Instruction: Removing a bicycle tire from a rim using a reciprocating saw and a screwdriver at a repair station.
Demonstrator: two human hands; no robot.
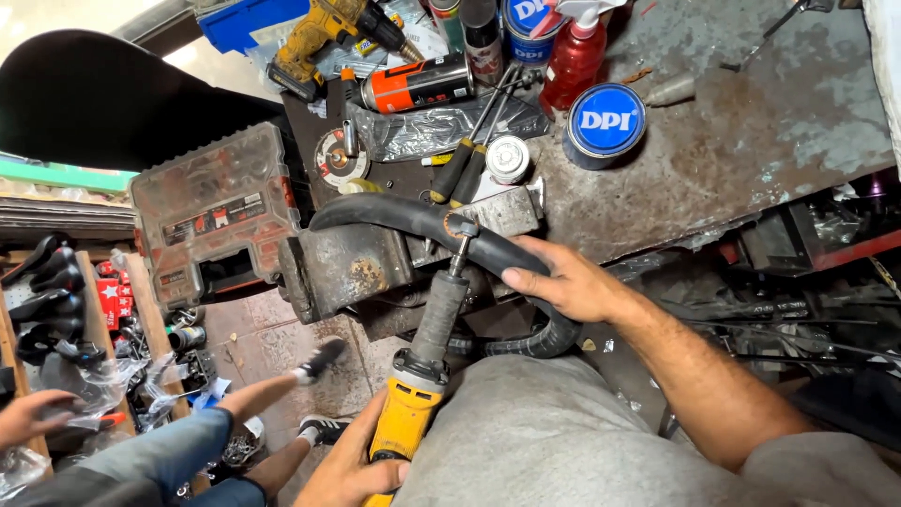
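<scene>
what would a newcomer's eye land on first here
At centre, the left hand grips a yellow die grinder whose tip meets a black rubber inner tube, which the right hand presses against a rusty metal workbench. Behind sit a blue round tin and a red spray bottle.

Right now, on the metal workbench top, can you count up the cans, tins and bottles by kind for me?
Aerosol spray cans: 3, the orange and black one lying flat and two upright
Round blue tins: 2
Red spray bottle: 1
Total: 6
</scene>
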